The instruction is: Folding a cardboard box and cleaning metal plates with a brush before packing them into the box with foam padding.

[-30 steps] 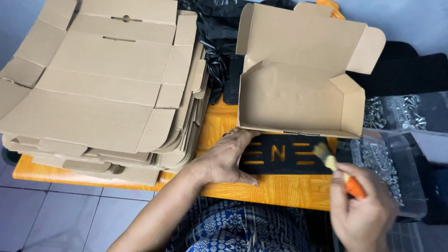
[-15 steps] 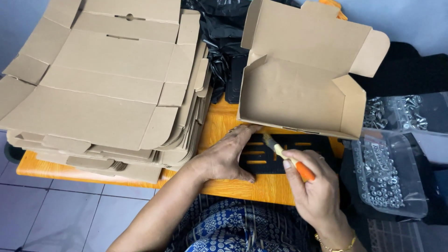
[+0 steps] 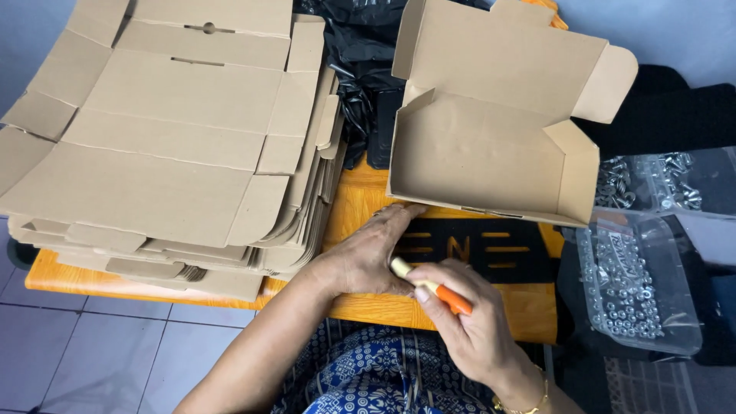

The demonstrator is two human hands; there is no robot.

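Pale floor tiles [image 3: 92, 360] below, orange wooden table [image 3: 529, 310] above them, edge toward the viewer. Stacked across the left of the table, a tall pile of flat, unfolded cardboard box blanks [image 3: 161, 146], overhanging the near edge. To the right, a folded-up cardboard box [image 3: 491, 153], lid flaps standing open, set at the table's far middle and partly over a black printed panel [image 3: 491, 249] with orange markings. Behind, between pile and box, crumpled black plastic [image 3: 360, 84]. At the right edge, clear plastic bags of small metal screws and nuts [image 3: 632, 284], lying beside the table on a dark surface. Near the bottom, blue patterned cloth [image 3: 368, 376] over the lap.

Left hand [image 3: 376, 257] laid palm down on the table, fingertips touching the front lower edge of the box, fingers spread and holding nothing. Right hand [image 3: 468, 322] just beside it, closed around an orange-handled brush [image 3: 429, 285], thumb pressed along the handle, pale end pointing toward the left hand and lying against it. Gold bracelet [image 3: 525, 402] on the right wrist.
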